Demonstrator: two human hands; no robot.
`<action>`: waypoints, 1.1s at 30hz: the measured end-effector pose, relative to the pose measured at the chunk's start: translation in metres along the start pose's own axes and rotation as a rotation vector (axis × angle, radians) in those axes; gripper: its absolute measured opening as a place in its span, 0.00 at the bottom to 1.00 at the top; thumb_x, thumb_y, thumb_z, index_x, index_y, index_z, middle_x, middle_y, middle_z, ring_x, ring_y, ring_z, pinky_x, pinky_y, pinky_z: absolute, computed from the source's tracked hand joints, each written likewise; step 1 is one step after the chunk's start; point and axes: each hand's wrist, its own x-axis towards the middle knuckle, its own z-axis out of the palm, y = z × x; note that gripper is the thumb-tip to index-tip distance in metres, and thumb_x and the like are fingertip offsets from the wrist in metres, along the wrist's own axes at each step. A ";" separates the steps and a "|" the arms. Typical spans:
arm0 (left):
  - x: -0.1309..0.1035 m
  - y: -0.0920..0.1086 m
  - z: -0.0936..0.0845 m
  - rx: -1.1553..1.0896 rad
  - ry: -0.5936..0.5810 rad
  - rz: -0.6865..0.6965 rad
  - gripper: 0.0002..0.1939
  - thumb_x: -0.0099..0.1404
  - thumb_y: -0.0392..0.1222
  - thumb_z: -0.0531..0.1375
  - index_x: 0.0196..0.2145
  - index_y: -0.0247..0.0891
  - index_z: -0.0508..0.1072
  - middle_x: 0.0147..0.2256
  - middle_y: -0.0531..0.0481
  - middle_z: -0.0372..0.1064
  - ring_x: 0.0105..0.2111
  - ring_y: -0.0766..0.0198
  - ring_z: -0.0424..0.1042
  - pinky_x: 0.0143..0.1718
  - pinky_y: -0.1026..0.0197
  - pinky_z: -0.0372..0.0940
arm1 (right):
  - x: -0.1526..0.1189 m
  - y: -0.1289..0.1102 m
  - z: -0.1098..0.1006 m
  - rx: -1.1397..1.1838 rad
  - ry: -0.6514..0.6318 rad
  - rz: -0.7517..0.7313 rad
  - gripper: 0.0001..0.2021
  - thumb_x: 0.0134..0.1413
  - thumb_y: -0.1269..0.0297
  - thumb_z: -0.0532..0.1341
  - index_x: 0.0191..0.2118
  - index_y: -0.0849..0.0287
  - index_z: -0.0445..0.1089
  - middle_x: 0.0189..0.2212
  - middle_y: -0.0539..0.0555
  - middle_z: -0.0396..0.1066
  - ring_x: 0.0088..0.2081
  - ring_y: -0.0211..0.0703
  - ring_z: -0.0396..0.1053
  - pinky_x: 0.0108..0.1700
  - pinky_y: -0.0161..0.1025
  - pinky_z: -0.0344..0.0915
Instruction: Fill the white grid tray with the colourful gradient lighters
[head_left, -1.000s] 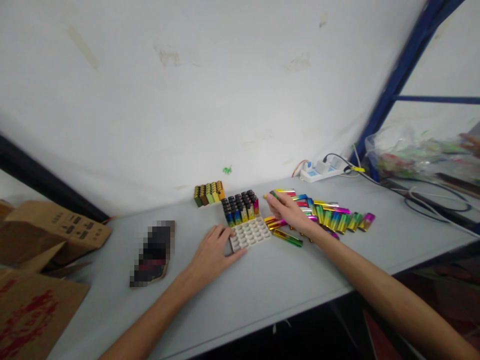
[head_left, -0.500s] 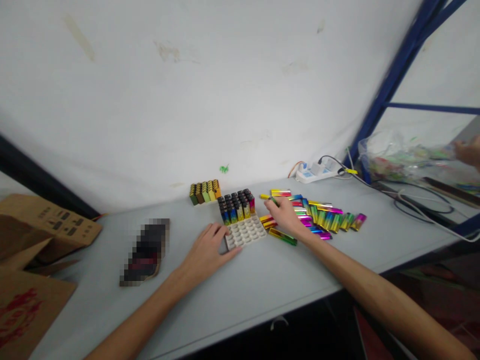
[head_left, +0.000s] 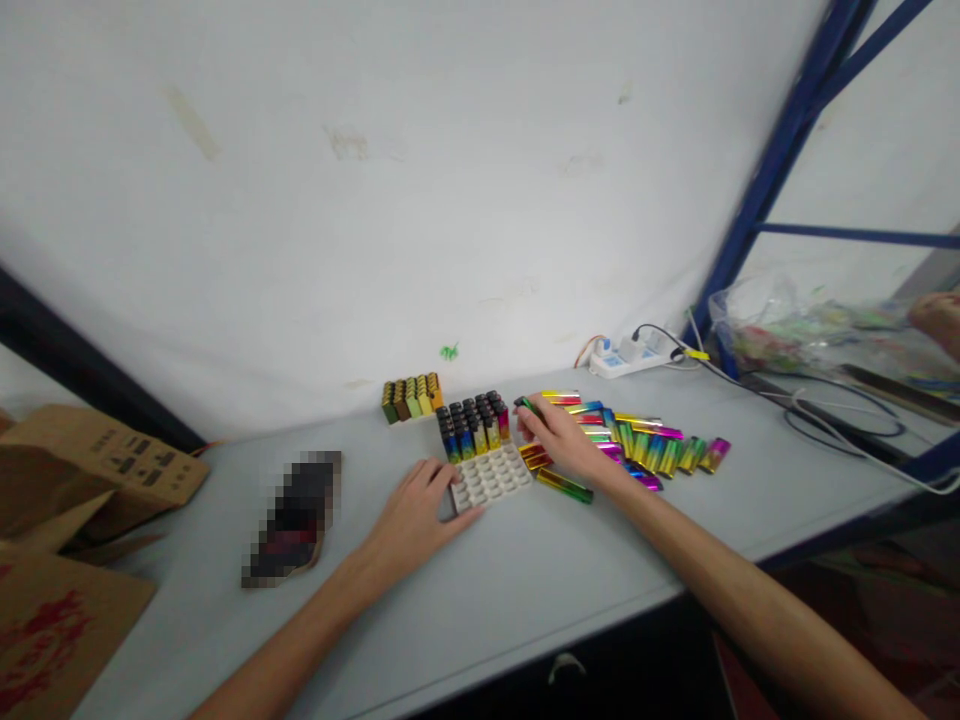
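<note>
"One lighter (head_left: 523, 402), black-topped with a glint of green, is pinched in the right hand (head_left: 559, 436), near the pocketed white tray (head_left: 495, 478)."

"And the left hand (head_left: 415, 510)?"

"Spread open, it touches the tray's left end. Behind, upright lighters (head_left: 472, 438) in blue, yellow and magenta stand in rows; shiny multicoloured lighters (head_left: 650, 450) lie rightward on the surface (head_left: 390, 640)."

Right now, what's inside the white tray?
Far part of the white tray: upright, black-topped lighters; their lower ends and the pockets under them can't be seen. Near part: open pockets in view, with the left hand covering a bit of the left edge.
</note>
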 end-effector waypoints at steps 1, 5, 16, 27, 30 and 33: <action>0.000 -0.001 0.001 -0.002 0.002 0.001 0.18 0.67 0.58 0.64 0.42 0.41 0.70 0.43 0.46 0.70 0.47 0.50 0.71 0.51 0.46 0.68 | 0.001 0.001 -0.001 -0.054 -0.004 -0.052 0.16 0.74 0.53 0.50 0.38 0.56 0.65 0.35 0.52 0.69 0.38 0.43 0.66 0.42 0.39 0.61; 0.000 -0.002 0.002 -0.010 0.008 0.014 0.18 0.67 0.58 0.64 0.42 0.41 0.71 0.43 0.46 0.70 0.46 0.50 0.71 0.51 0.47 0.68 | 0.004 0.004 -0.002 -0.250 -0.008 -0.109 0.17 0.73 0.52 0.53 0.34 0.56 0.65 0.32 0.53 0.68 0.36 0.44 0.66 0.41 0.39 0.60; 0.000 0.003 -0.003 0.030 -0.035 -0.009 0.18 0.67 0.57 0.65 0.43 0.40 0.69 0.44 0.46 0.69 0.48 0.50 0.71 0.51 0.47 0.68 | 0.011 0.017 0.003 -0.365 -0.194 -0.113 0.11 0.73 0.59 0.56 0.38 0.58 0.67 0.33 0.54 0.73 0.34 0.43 0.69 0.37 0.37 0.57; 0.002 -0.002 -0.001 0.020 -0.021 0.004 0.19 0.67 0.59 0.64 0.42 0.41 0.70 0.43 0.46 0.69 0.47 0.49 0.71 0.52 0.45 0.68 | 0.013 0.016 -0.009 -0.563 -0.287 -0.204 0.17 0.74 0.54 0.52 0.43 0.60 0.72 0.39 0.58 0.74 0.39 0.45 0.72 0.44 0.39 0.63; 0.002 -0.002 -0.002 0.020 -0.015 0.006 0.19 0.67 0.60 0.63 0.42 0.41 0.70 0.43 0.46 0.69 0.47 0.49 0.71 0.52 0.45 0.68 | 0.012 0.040 -0.031 -0.493 -0.221 -0.171 0.16 0.73 0.52 0.55 0.46 0.60 0.73 0.41 0.58 0.75 0.41 0.46 0.73 0.48 0.41 0.66; 0.002 0.000 -0.003 0.014 -0.008 0.012 0.19 0.68 0.60 0.62 0.42 0.41 0.71 0.44 0.45 0.70 0.47 0.50 0.72 0.52 0.46 0.68 | 0.015 0.072 -0.051 -0.546 -0.110 -0.091 0.13 0.73 0.60 0.55 0.49 0.62 0.74 0.46 0.63 0.75 0.48 0.51 0.73 0.54 0.46 0.66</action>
